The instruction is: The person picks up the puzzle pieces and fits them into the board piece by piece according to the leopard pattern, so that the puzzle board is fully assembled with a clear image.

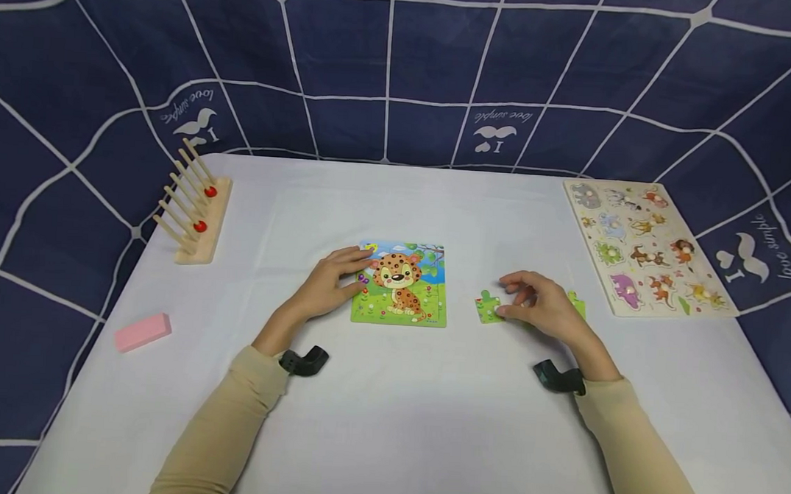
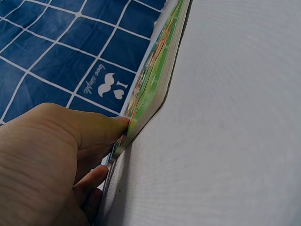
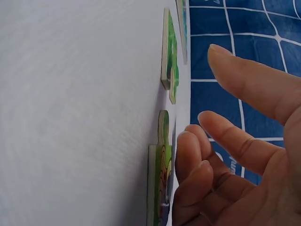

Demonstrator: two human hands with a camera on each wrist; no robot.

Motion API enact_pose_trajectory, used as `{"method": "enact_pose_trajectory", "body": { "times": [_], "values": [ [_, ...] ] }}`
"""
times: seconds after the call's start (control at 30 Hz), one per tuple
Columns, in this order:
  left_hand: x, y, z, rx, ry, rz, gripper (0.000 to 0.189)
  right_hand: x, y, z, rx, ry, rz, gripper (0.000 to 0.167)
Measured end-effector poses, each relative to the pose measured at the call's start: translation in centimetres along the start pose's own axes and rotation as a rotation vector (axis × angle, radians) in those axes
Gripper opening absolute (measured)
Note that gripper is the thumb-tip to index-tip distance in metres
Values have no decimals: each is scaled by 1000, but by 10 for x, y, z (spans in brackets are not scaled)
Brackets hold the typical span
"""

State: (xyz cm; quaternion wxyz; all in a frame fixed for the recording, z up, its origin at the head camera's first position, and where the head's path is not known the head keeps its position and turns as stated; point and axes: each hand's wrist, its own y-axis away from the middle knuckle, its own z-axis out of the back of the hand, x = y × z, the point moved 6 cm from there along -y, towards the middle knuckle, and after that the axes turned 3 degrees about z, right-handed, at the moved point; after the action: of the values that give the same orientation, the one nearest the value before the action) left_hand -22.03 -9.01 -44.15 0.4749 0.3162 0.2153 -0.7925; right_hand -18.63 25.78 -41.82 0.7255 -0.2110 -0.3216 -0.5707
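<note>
A square jigsaw puzzle [image 1: 407, 277] with a spotted leopard cub on grass lies flat on the table. My left hand [image 1: 331, 281] rests on its left side, fingers over the upper left corner and thumb [image 2: 106, 127] on the picture near the edge. Right of the puzzle is a loose green puzzle piece [image 1: 488, 308]. Over that piece's right edge hovers my right hand [image 1: 542, 305], its thumb [image 3: 249, 77] and index finger apart with nothing between them. Another puzzle piece [image 3: 160, 174], green and partly patterned, lies beyond the right hand, which partly covers it in the head view.
At the back left stands a wooden peg stand [image 1: 212, 224] with two red beads. A pink block [image 1: 143, 332] lies at the left edge. On the right is a wooden animal peg puzzle [image 1: 621, 249]. A dark blue checked cloth [image 1: 430, 57] hangs behind the white table [image 1: 428, 410].
</note>
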Motion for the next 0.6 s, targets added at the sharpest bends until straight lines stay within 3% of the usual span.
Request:
{"method": "enact_pose_trajectory", "body": {
  "times": [0.6],
  "values": [
    [-1, 0, 0, -16, -1, 4, 46, -4, 1, -6, 44, -33, -5, 50]
  ]
}}
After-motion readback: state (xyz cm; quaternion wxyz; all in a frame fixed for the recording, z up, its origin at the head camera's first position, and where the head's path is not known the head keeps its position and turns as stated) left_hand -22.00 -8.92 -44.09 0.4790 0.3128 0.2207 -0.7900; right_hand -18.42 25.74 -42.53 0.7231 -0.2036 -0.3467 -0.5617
